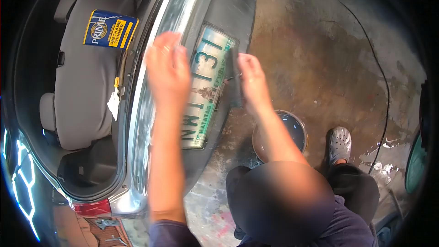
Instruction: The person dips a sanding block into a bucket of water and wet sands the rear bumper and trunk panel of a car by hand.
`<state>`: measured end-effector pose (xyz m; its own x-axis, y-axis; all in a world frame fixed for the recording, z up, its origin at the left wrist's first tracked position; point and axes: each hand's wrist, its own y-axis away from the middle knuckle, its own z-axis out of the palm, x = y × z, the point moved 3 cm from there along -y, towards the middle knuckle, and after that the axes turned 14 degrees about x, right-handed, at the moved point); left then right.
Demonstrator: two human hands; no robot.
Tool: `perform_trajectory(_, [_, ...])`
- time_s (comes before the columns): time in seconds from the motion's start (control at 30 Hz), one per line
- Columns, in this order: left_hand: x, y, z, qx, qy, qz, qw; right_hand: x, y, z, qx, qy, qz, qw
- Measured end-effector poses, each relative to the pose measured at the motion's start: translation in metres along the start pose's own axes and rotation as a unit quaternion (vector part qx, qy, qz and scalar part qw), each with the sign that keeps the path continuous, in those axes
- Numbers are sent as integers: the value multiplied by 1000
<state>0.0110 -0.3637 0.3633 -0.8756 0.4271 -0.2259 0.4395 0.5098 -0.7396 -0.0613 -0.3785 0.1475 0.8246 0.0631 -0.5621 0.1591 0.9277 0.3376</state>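
My left hand [169, 64], smeared by motion, is over the top edge of the car's rear bumper [160, 13], its fingers bent a little and its thumb apart. Nothing shows in it. My right hand [254, 80] pinches a thin dark grey sheet [235, 80] that looks like sandpaper, held upright at the outer side of the licence plate [208, 71]. The plate is white and green and set in the dark lower bumper. Whitish scuff marks streak the bumper surface near my left hand.
A blue and yellow thinner can [111, 29] and a white rag [114, 103] are in the open trunk [84, 96]. A bucket of liquid [302, 130] stands below my right forearm. A black cable [382, 71] crosses the stained floor [315, 64], right of my shoe [340, 144].
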Motion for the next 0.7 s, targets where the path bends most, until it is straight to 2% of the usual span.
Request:
perform_trajectory(0.03, [21, 24, 6, 9, 81, -60, 995, -24, 2, -9, 14, -35, 68, 997])
perform_trajectory(0.1, [68, 74, 30, -35, 75, -133, 988, -44, -3, -27, -14, 19, 47, 999])
perform_trajectory(0.13, [76, 100, 50, -26, 133, -229, 964, -37, -11, -37, -49, 51, 41, 997])
perform_trajectory(0.17, [79, 122, 69, -15, 191, -323, 927, -38, -10, -34, -47, 62, 32, 996])
perform_trajectory(0.2, [80, 137, 87, -3, 327, -416, 849, -38, -4, -30, -44, 73, 22, 996])
perform_trajectory(0.23, [83, 142, 98, 9, 453, -493, 743, -41, 2, -26, -41, 83, 13, 996])
perform_trajectory(0.27, [86, 147, 103, 23, 457, -501, 735, -47, 8, -28, -43, 93, 53, 993])
perform_trajectory(0.37, [91, 142, 103, 35, 467, -556, 686, -43, 7, -36, -38, 61, 78, 994])
perform_trajectory(0.5, [93, 151, 106, 26, 502, -605, 618, -52, 14, -34, -5, 94, 51, 994])
perform_trajectory(0.63, [97, 165, 96, 63, 392, -690, 605, -49, 2, -49, -71, 159, 79, 981])
perform_trajectory(0.67, [95, 164, 88, 122, 381, -661, 634, -53, 0, -56, -45, 143, 84, 985])
perform_trajectory(0.7, [90, 179, 87, 141, 361, -660, 644, -61, -3, -63, -36, 164, 100, 981])
